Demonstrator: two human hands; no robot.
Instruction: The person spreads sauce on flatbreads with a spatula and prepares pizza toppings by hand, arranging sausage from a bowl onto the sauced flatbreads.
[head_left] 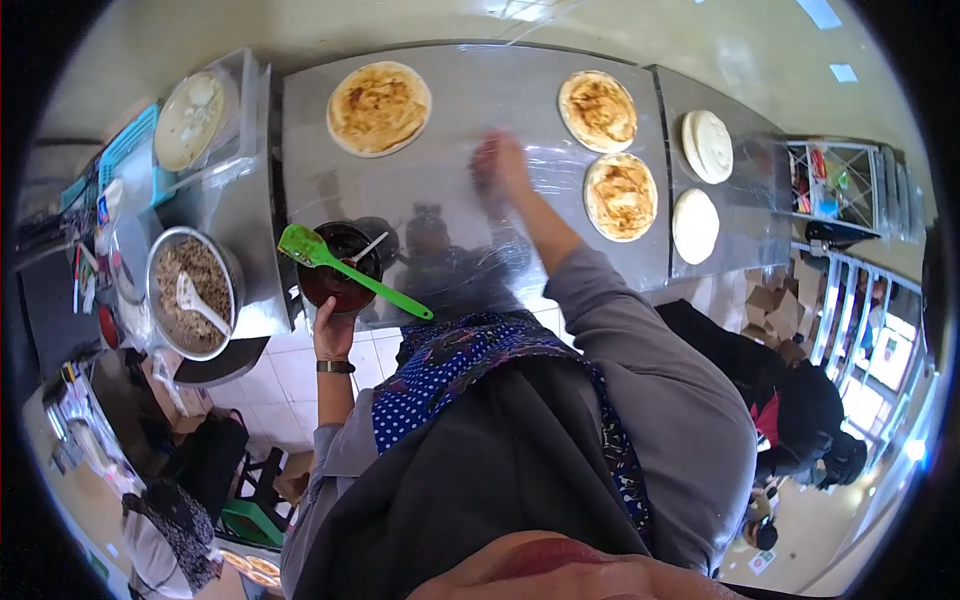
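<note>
My left hand (331, 332) grips the near edge of a dark bowl (313, 290) of brown-red sauce at the table's front edge. Across this bowl lies a green spatula (345, 268), and a pale handle (371, 247) sticks out of the sauce. Smeared by motion, my right hand (498, 165) is over the middle of the metal table (450, 90); its fingers are not clear. To its left is a flat dough round (379, 109) with sauce spread on it. Two more sauced rounds, an upper one (597, 111) and a lower one (620, 197), lie to its right.
Plain dough rounds (707, 146) lie on the right-hand table (750, 200). A metal bowl (232, 290) of crumbly brown filling with a white spoon (198, 301) stands at left, below a clear plastic container (240, 110). Other people (175, 540) are in the background.
</note>
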